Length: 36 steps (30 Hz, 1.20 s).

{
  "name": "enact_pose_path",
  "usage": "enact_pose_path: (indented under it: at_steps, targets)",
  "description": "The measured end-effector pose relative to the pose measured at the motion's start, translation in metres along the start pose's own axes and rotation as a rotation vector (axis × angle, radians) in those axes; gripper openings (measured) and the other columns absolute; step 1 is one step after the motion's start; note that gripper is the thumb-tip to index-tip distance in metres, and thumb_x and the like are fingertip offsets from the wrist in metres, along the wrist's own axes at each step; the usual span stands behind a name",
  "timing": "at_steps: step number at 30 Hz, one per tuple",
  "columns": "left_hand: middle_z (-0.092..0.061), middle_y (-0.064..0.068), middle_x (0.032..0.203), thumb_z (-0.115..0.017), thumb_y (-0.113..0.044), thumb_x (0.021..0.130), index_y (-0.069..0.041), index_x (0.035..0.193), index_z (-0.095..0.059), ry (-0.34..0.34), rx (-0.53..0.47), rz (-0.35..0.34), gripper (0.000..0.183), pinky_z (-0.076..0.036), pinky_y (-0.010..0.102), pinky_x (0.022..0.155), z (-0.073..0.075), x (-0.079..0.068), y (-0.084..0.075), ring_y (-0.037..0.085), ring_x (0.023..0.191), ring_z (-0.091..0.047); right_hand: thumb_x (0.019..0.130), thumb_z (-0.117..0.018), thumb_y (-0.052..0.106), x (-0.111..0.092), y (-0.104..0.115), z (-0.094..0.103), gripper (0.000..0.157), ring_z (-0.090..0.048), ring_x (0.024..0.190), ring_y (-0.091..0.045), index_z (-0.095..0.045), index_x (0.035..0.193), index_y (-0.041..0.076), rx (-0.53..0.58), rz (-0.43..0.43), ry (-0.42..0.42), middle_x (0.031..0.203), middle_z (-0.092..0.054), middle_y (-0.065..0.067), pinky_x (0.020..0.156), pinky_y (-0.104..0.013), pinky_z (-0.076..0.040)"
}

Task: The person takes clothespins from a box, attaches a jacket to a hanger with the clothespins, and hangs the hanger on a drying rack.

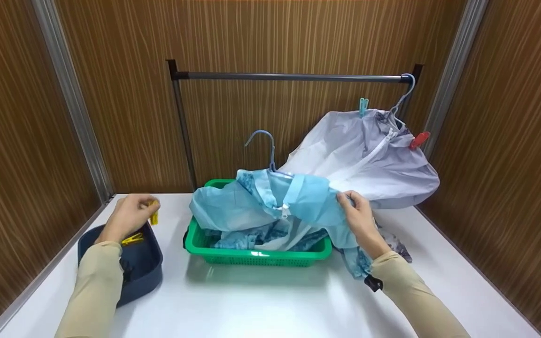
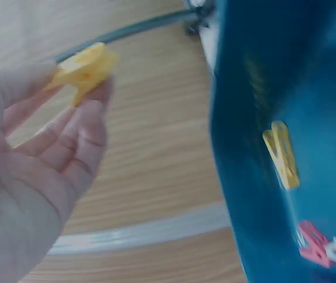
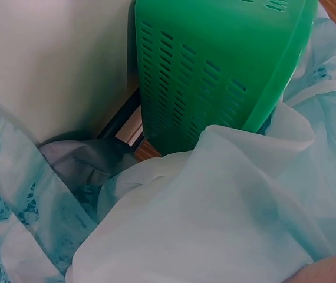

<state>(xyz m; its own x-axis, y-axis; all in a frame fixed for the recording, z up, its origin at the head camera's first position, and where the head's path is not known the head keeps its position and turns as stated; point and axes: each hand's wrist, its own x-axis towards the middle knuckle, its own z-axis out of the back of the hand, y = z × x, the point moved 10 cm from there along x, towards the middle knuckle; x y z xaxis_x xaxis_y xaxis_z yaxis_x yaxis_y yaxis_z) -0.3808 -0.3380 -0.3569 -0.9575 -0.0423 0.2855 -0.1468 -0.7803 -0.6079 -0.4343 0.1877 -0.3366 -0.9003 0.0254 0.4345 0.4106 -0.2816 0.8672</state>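
Note:
My left hand (image 1: 129, 217) pinches a yellow clothespin (image 1: 154, 214) above the far side of a dark blue bin (image 1: 143, 281). In the left wrist view the yellow clothespin (image 2: 90, 66) sits between thumb and fingers, outside the bin wall. A light blue zip jacket (image 1: 315, 199) is on a blue hanger (image 1: 273, 152), its body draped over the green basket (image 1: 261, 256). With thumb and fingers my right hand (image 1: 362, 223) grips the jacket's shoulder on the right. Pale jacket fabric (image 3: 209, 206) fills much of the right wrist view, where most of that hand is hidden.
A white-grey jacket (image 1: 341, 150) hangs from the rack bar (image 1: 289, 77) at right, with a teal clothespin (image 1: 363, 107) and a red clothespin (image 1: 420, 140) on it. Another yellow clothespin (image 2: 282, 156) and a pink one (image 2: 315, 244) lie in the bin. Wooden panels enclose the white table.

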Motion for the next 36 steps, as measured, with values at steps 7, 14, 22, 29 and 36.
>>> enact_pose_path:
  at_steps: [7,14,22,29,36]
  targets:
    - [-0.065,0.025,0.117,-0.066,-0.021,0.094,0.004,0.133,-0.055,-0.147,-0.057,-0.06,0.046,-0.054,0.049,0.089,0.006,0.004,-0.036,0.037,0.103,-0.065,0.103,-0.052,0.027,0.002,-0.001,-0.001,0.028,-0.043,0.073,-0.014,-0.057,0.094,0.0,-0.005,-0.004,-0.001,0.081,-0.048,0.0,0.068,-0.026,-0.038]
    - [-0.069,0.019,0.112,-0.068,-0.018,0.093,-0.001,0.121,-0.064,-0.146,-0.088,-0.126,0.032,-0.055,0.048,0.086,-0.006,0.006,-0.06,0.033,0.1,-0.066,0.103,-0.051,0.027,0.003,-0.002,0.001,0.028,-0.044,0.076,-0.015,-0.058,0.097,0.001,-0.018,-0.017,-0.008,0.085,-0.05,0.0,0.069,-0.026,-0.039]
    - [-0.068,0.02,0.117,-0.064,-0.014,0.095,0.001,0.128,-0.06,-0.2,-0.146,-0.233,0.036,-0.056,0.046,0.088,-0.013,0.002,-0.097,0.033,0.102,-0.067,0.103,-0.051,0.028,0.005,-0.005,0.002,0.028,-0.044,0.074,-0.015,-0.058,0.097,0.001,-0.009,-0.028,-0.006,0.085,-0.05,-0.001,0.069,-0.026,-0.039]
    - [-0.065,0.021,0.117,-0.052,-0.01,0.102,0.001,0.134,-0.055,-0.24,-0.223,-0.291,0.034,-0.056,0.042,0.086,-0.016,0.001,-0.118,0.032,0.102,-0.067,0.103,-0.05,0.031,0.005,-0.006,0.001,0.032,-0.044,0.074,-0.017,-0.057,0.1,0.0,0.007,-0.032,0.003,0.084,-0.049,-0.003,0.068,-0.027,-0.039]
    - [-0.067,0.016,0.117,-0.054,-0.008,0.1,-0.002,0.129,-0.058,-0.308,-0.304,-0.361,0.03,-0.056,0.04,0.089,-0.016,0.0,-0.138,0.026,0.102,-0.067,0.103,-0.051,0.03,0.005,-0.006,0.0,0.031,-0.042,0.071,-0.015,-0.057,0.098,0.0,0.019,-0.025,-0.005,0.081,-0.047,-0.003,0.066,-0.026,-0.039]
